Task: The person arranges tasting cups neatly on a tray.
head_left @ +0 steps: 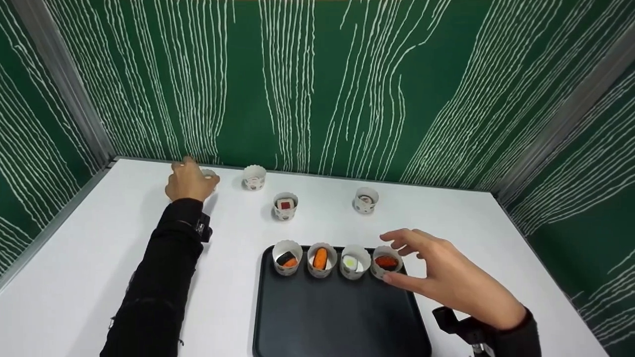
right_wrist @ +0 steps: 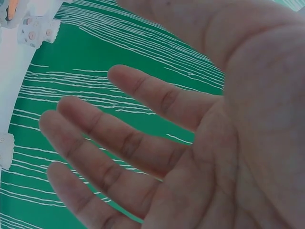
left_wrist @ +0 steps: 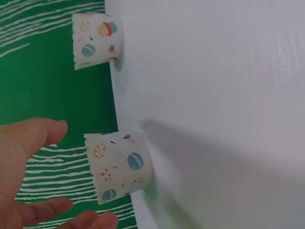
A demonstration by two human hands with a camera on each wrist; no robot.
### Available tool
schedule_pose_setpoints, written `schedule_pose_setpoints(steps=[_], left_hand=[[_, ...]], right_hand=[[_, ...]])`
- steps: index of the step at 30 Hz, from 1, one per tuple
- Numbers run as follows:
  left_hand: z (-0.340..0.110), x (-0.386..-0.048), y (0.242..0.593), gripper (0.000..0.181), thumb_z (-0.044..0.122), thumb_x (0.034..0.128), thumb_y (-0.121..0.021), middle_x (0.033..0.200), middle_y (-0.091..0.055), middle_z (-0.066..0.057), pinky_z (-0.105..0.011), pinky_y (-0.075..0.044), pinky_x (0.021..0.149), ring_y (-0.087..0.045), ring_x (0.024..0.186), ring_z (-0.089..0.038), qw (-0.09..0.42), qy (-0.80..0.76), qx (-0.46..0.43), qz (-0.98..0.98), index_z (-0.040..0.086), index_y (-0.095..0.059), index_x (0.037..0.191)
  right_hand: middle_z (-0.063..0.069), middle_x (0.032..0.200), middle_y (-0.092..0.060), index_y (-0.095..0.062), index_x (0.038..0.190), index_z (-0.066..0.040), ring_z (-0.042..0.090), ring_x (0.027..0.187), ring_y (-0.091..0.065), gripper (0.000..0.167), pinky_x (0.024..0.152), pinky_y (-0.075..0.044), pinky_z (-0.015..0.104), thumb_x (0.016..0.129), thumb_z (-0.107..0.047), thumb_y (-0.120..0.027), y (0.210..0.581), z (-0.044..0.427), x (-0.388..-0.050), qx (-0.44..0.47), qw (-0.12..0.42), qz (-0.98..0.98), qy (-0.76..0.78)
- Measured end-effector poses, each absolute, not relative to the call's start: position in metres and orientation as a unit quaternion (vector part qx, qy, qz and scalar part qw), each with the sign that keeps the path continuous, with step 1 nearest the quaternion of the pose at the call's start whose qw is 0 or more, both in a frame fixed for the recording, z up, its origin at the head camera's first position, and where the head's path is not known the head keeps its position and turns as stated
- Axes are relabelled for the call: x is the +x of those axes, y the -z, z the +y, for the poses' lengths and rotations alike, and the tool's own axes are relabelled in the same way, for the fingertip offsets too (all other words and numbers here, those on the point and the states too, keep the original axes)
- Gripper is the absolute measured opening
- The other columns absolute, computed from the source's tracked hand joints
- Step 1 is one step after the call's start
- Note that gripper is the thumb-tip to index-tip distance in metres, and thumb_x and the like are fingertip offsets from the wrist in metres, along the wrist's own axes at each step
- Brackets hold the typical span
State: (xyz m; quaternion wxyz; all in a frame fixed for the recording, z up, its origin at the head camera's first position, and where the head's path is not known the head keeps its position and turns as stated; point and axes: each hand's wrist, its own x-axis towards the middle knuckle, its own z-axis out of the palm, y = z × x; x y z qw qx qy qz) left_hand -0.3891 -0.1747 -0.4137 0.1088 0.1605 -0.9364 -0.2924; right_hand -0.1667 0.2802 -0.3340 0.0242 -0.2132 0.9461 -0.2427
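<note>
Four patterned paper cups line the far side of the dark tray, holding, left to right, a black-and-orange piece, an orange piece, a white piece with a yellow-green middle and a red piece. Beyond the tray on the white surface, the left hand reaches to the leftmost cup, out past the tray's far left corner. Its thumb and fingers are spread to either side of that cup, and the left wrist view shows nothing gripped. The right hand hangs by the tray's far right corner, fingers loosely parted, palm bare; whether its thumb touches the nearest cup is hard to tell. Also beyond the tray are a pale-filled cup, a cup with a red-centred white piece and, farther right, a cup with a roll. This looks like the reach before a grasp; the next move seems to call for drawing the left thumb and fingers together on the cup wall gently, since thin paper could buckle.
</note>
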Motion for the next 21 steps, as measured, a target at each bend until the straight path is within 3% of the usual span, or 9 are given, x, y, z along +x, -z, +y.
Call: schedule_pose_setpoints(steps=[7,13,21], left_hand=[[-0.183,-0.402,0.428,0.074,0.039,0.0975,-0.070,0.143,-0.055,-0.036,-0.066,-0.055,0.102,-0.062,0.128,-0.055,0.086,0.284,0.184,-0.937,-0.010,-0.050,0.149],[-0.186,-0.404,0.433,0.052,0.035,0.0971,-0.071,0.134,-0.064,-0.031,-0.063,-0.056,0.100,-0.065,0.123,-0.050,0.070,0.294,0.176,-0.937,-0.006,-0.067,0.128],[-0.187,-0.406,0.438,0.054,0.034,0.0974,-0.071,0.129,-0.067,-0.030,-0.062,-0.058,0.097,-0.067,0.120,-0.050,0.074,0.304,0.160,-0.936,-0.008,-0.064,0.130]], right_hand=[[-0.009,0.136,-0.070,-0.061,0.146,-0.023,0.021,0.121,-0.070,0.062,0.097,-0.060,0.042,0.096,-0.058,-0.075,0.335,0.279,-0.168,-0.217,0.031,0.945,0.242],[-0.008,0.136,-0.069,-0.060,0.147,-0.022,0.022,0.120,-0.071,0.063,0.096,-0.061,0.039,0.097,-0.057,-0.075,0.337,0.279,-0.170,-0.219,0.032,0.946,0.239],[-0.011,0.132,-0.070,-0.061,0.144,-0.024,0.019,0.118,-0.071,0.056,0.091,-0.060,0.032,0.098,-0.051,-0.076,0.340,0.280,-0.169,-0.224,0.021,0.944,0.243]])
